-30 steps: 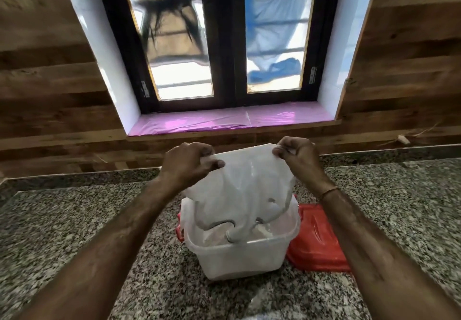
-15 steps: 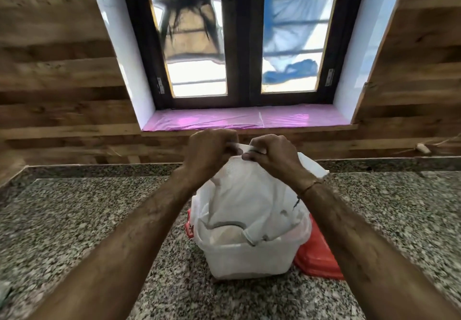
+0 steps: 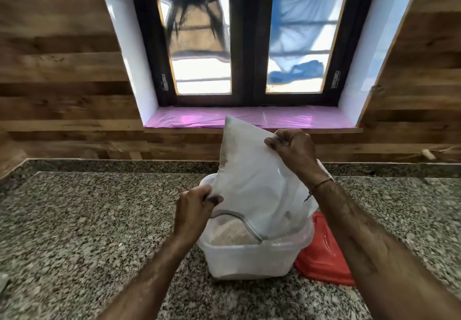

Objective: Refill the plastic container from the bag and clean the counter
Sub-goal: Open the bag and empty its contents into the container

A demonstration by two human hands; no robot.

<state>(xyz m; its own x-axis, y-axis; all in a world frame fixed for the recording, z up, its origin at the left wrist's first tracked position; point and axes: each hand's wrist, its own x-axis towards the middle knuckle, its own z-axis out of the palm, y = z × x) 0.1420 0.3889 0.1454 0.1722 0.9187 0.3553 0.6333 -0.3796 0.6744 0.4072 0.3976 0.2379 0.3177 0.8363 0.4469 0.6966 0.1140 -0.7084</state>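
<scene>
Fingers of our left hand pinch the bag at its lower left edge, by its mouth; our right hand closes on its raised right edge. We hold it tilted, mouth down inside the tub of pale grain on the counter. It looks limp, translucent white.

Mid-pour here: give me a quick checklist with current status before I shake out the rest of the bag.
1. Mouth of the translucent white plastic bag inside the white plastic container: ok.
2. Right hand gripping the raised bag corner: ok.
3. Left hand pinching the bag near its mouth: ok.
4. Container flat on the speckled granite counter: ok.
5. Bag fully emptied: cannot tell.
6. Red plastic lid clear of the pour: ok.
</scene>
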